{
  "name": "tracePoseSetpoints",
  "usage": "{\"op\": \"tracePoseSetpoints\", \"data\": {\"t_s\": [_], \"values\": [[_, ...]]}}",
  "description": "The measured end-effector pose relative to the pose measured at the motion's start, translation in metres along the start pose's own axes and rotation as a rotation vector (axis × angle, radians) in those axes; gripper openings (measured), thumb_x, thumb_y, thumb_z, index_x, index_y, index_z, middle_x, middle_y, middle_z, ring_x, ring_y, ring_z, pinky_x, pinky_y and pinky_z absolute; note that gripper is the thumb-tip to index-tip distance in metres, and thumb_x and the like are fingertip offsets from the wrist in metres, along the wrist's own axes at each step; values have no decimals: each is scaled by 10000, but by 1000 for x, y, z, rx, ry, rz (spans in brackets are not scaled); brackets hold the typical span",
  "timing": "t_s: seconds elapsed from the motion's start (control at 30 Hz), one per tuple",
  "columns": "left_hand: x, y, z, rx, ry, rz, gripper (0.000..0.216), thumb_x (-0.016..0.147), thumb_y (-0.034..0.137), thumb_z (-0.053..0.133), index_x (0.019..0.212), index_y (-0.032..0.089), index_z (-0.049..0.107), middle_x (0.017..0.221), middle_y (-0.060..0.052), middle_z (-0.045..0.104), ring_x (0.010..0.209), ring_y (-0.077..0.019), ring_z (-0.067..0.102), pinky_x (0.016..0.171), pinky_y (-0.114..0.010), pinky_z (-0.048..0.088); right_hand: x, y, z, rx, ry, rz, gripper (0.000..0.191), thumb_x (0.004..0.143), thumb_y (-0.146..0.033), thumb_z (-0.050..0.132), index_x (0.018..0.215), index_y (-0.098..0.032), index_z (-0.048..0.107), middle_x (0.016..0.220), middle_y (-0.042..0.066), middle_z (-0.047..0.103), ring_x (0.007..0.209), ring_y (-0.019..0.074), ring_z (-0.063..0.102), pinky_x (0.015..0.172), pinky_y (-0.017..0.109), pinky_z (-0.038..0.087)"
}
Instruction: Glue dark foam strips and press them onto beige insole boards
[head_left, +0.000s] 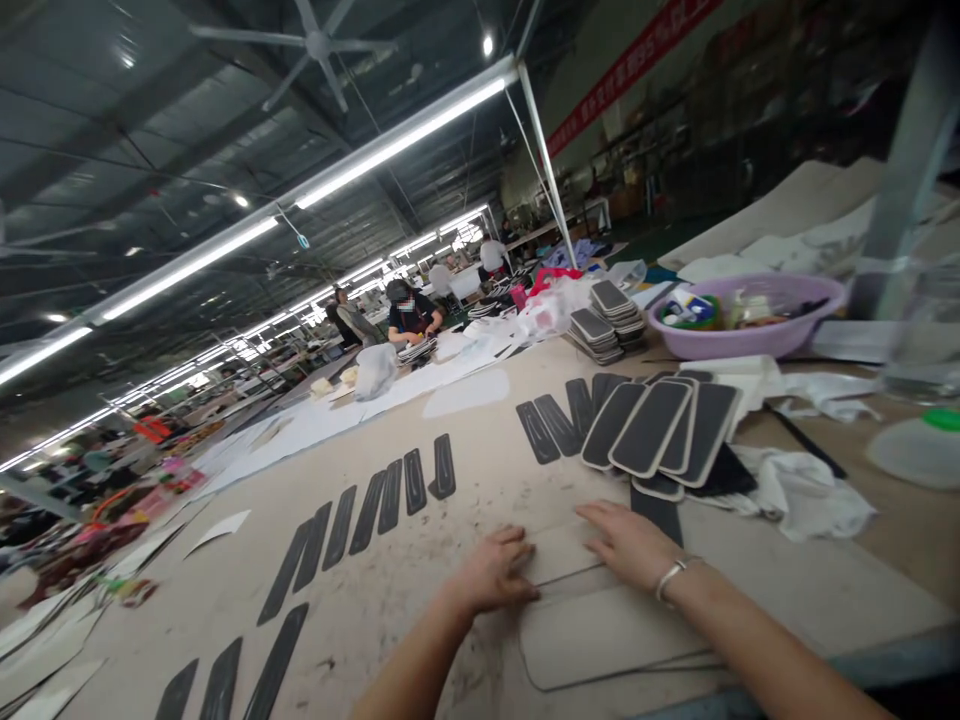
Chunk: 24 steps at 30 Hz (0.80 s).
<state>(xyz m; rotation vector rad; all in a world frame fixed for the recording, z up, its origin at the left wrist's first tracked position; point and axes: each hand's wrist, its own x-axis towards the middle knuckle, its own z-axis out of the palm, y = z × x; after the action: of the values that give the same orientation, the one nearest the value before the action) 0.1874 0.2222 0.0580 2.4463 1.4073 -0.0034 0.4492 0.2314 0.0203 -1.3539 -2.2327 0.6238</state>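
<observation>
A pale beige panel (592,635) with rounded corners and a thin dark edge lies flat on the table before me. My left hand (496,570) rests at its upper left, fingers bent and somewhat apart. Across from it, my right hand (631,545) lies over the panel's upper part with fingers stretched out, a bracelet on the wrist. A narrow beige piece (559,550) shows between the hands; whether it is separate from the panel I cannot tell. Just beyond my right hand are overlapping dark grey pads (651,430) with light borders.
Dark, narrow rounded strips (386,497) lie in rows to the left. Stacked pads (616,302) stand farther back, beside a purple basin (742,335) of small items. White cloth (802,495) and a green-capped container (919,448) are on the right. A co-worker (412,312) works farther away.
</observation>
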Motion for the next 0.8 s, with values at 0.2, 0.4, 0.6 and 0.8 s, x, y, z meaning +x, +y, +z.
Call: {"op": "tracePoseSetpoints", "data": {"t_s": [0.2,0.4,0.6,0.8], "values": [[5,-60,-9,119,201,-408,373,885,356,384,1085,162,631,1105,-105,640,1016,-187,591,906,-297,429,-2,-3,8,-102,-158,-67,269,737,-207,588,991,-163,662,1177,133,562,1130,278,464,955,374,362],[23,-119,-31,339,150,-590,363,876,313,368,1010,135,654,1038,-142,629,965,-231,595,832,-315,432,2,0,11,-132,-137,-37,320,709,-236,655,1020,-162,637,1183,127,541,1090,278,453,928,380,354],[50,-133,-31,465,35,-545,344,857,271,353,887,129,665,1003,-144,627,915,-248,605,766,-321,443,4,-1,12,-143,-143,-19,328,684,-249,694,996,-166,636,1140,114,549,1037,273,451,896,371,365],[60,-132,-28,512,38,-540,307,821,263,386,830,118,656,973,-148,634,878,-252,613,717,-318,444,3,0,14,-155,-130,-15,336,687,-261,699,1001,-169,624,1131,113,543,1034,270,450,896,372,364]]}}
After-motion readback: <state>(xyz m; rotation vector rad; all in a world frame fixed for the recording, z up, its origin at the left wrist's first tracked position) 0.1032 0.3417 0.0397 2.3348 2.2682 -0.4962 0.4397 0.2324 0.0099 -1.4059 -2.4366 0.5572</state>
